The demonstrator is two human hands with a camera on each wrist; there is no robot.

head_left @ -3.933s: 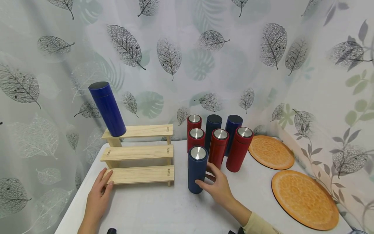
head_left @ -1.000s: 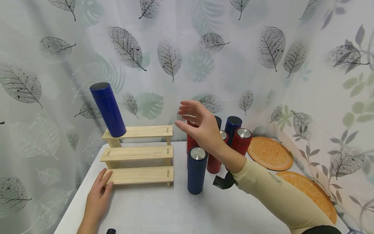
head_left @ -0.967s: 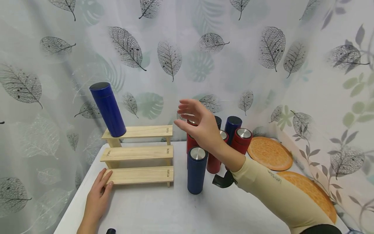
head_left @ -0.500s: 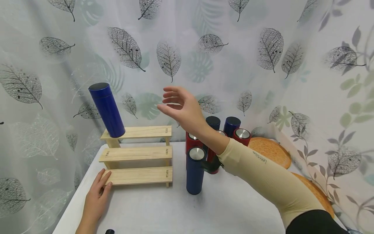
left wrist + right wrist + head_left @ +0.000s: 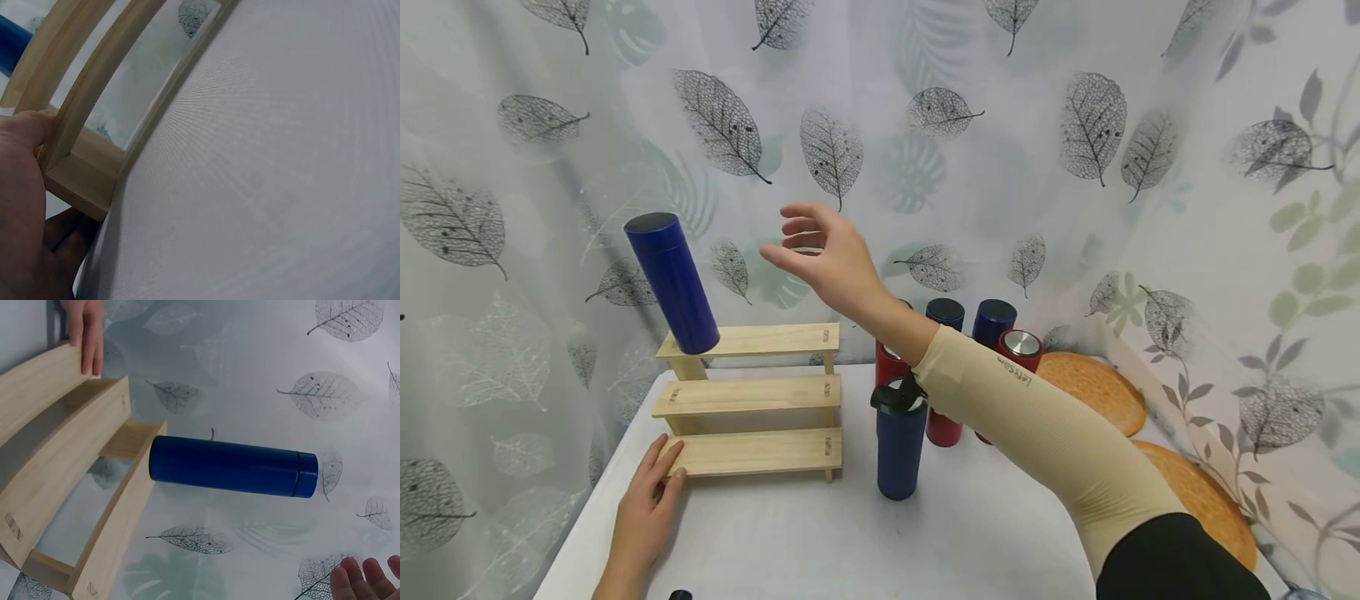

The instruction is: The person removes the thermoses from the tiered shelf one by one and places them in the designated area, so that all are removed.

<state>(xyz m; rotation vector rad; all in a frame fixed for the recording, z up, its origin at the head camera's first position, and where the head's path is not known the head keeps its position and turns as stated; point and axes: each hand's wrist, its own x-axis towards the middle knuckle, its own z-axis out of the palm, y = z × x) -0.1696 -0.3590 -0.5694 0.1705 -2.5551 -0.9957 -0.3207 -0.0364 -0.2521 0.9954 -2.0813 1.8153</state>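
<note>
A three-tier wooden stand (image 5: 752, 452) sits at the left of the table. My left hand (image 5: 643, 512) holds the left end of its lowest tier; the left wrist view has thumb and fingers on opposite sides of the wood (image 5: 81, 181). On the top tier's left end stands a blue thermos bottle (image 5: 673, 283) with a dark lid, also seen in the right wrist view (image 5: 231, 465). My right hand (image 5: 831, 258) is in mid-air to the bottle's right, apart from it, fingers loosely curved around nothing. Under that forearm stands a navy thermos bottle (image 5: 898, 458), its lid partly hidden by a black strap end.
Behind the right forearm, partly hidden, several more thermos bottles stand close together, among them a red one (image 5: 943, 429), a navy one (image 5: 945, 312) and a blue one (image 5: 997, 315). Two round orange mats (image 5: 1101, 392) lie at the right. A leaf-print curtain (image 5: 865, 67) hangs behind.
My right hand has let go of the navy thermos bottle at the front, risen, and moved left toward the blue bottle. My left hand has stayed on the stand.
</note>
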